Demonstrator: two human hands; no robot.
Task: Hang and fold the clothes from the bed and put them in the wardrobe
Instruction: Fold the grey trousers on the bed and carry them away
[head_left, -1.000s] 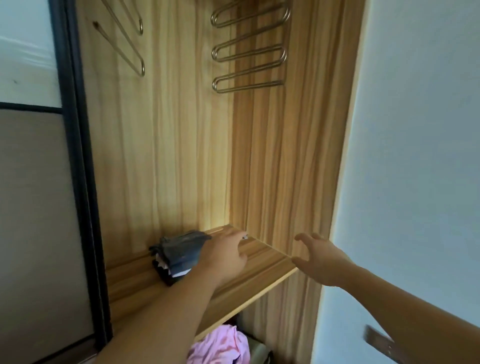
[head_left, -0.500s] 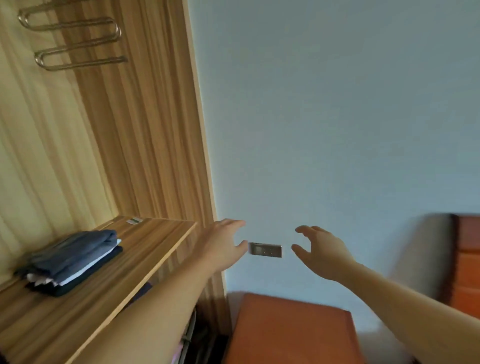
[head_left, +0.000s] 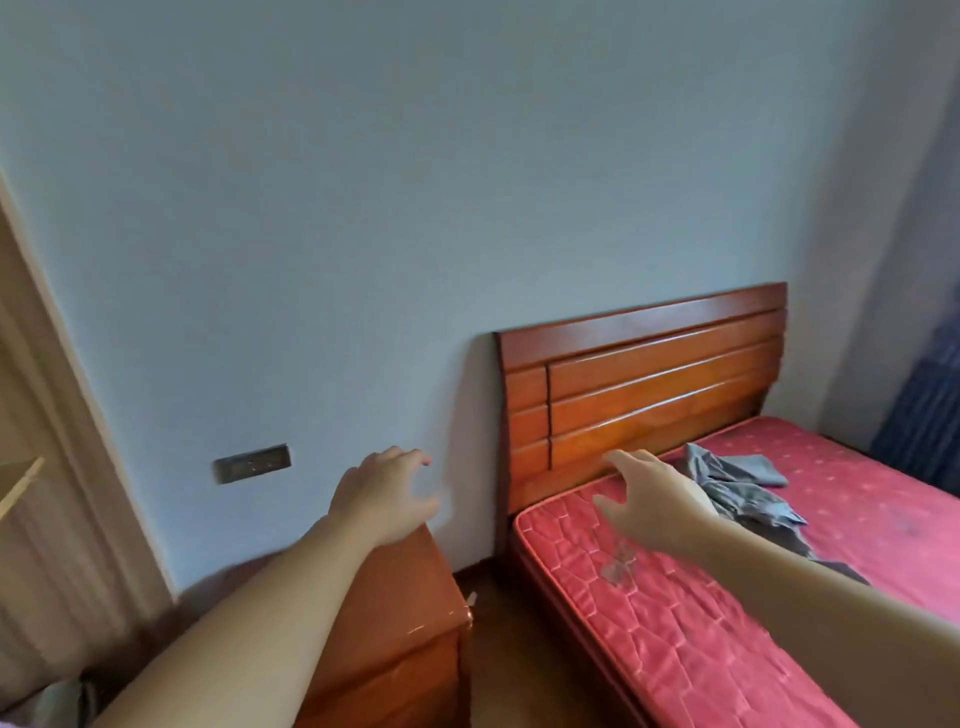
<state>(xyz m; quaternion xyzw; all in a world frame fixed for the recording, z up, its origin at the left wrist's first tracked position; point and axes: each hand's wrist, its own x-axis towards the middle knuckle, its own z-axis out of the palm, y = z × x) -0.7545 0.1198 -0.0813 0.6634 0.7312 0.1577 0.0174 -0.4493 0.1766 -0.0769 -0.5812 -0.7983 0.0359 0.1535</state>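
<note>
Since half a second ago the view has swung right, away from the wardrobe shelf with its folded stack, so that only the wardrobe's wooden side panel (head_left: 62, 415) shows at the left edge and the bed has come fully into sight on the right. Just right of that panel, a dark wall socket plate (head_left: 252, 464) sits low on the pale blue wall (head_left: 415, 182). Next comes the left hand (head_left: 382, 496), raised in the air in front of the wall above the glossy orange-brown bedside cabinet (head_left: 410, 613); its fingers are loosely spread and slightly bent, holding nothing. Right of the cabinet, a strip of dark floor separates it from the bed, whose reddish wooden headboard (head_left: 649, 384) stands against the wall. The right hand (head_left: 654, 499) reaches out over the head end of the red quilted mattress (head_left: 649, 623), fingers apart and relaxed, also holding nothing, and it does not yet touch the clothing. Just beyond and to the right of that hand lies the grey garment (head_left: 748, 483), crumpled and partly spread on the mattress near the headboard, with part of it hidden behind the right forearm. At the far right edge, a dark blue striped curtain (head_left: 930, 415) hangs beside the bed.
</note>
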